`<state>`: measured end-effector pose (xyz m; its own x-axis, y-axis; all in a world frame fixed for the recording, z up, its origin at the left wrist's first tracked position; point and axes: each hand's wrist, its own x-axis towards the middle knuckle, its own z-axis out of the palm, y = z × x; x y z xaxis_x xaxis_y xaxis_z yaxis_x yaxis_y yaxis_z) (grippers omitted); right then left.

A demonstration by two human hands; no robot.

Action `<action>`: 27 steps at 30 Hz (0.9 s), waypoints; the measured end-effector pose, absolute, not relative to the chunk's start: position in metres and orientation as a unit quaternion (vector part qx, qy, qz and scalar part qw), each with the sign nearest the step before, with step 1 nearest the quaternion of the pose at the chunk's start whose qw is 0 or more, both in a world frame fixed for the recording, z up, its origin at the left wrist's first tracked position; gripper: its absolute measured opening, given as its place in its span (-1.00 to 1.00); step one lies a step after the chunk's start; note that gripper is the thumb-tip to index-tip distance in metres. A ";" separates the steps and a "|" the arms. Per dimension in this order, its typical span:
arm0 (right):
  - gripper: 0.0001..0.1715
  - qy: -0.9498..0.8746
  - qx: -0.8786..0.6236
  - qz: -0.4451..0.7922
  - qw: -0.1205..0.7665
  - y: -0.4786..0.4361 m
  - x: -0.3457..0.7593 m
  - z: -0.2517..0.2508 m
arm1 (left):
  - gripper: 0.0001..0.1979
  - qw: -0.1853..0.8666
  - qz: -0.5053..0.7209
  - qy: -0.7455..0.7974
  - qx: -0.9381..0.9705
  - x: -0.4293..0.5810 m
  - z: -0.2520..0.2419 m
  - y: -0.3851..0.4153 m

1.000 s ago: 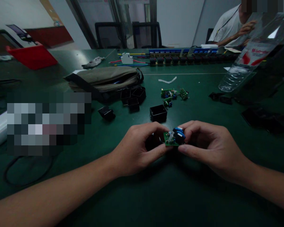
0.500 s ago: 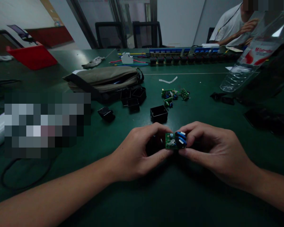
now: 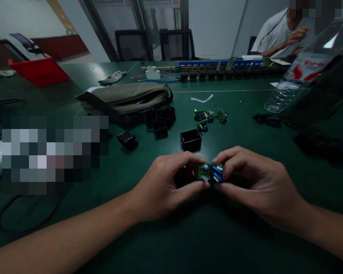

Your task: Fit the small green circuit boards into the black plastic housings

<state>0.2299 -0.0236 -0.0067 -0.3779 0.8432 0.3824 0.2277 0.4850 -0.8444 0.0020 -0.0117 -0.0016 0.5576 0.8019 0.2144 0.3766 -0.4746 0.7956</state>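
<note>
Both my hands meet low over the green table [image 3: 188, 236] and pinch a small green circuit board [image 3: 210, 172] with blue components on it. My left hand [image 3: 162, 186] grips the board's left edge between thumb and fingers, and something dark sits inside that hand's curl. My right hand [image 3: 251, 180] grips the right edge, its fingers curled over the blue parts. Just beyond my hands stands an open black plastic casing [image 3: 191, 139].
More black casings [image 3: 160, 118] lie by a khaki pouch [image 3: 125, 97]. Loose green boards [image 3: 208, 116] lie behind the casing. A tilted plastic bottle [image 3: 300, 70] stands at right. A person in white sits at the far right. A red tray [image 3: 40, 70] is far left.
The board has been turned in my fingers so its face points more toward me. Both hands have sunk slightly lower; the view has shifted a little.
</note>
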 end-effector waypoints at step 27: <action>-0.91 -0.664 -0.381 0.458 0.452 -0.022 0.227 -0.007 | -0.64 0.651 0.298 0.402 0.570 0.010 0.003 -0.010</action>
<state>0.2266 -0.0219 -0.0070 -0.3017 0.9198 0.2509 0.0926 0.2902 -0.9525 0.0096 -0.0097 0.0027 0.4992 0.8468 -0.1835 0.0698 0.1718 0.9827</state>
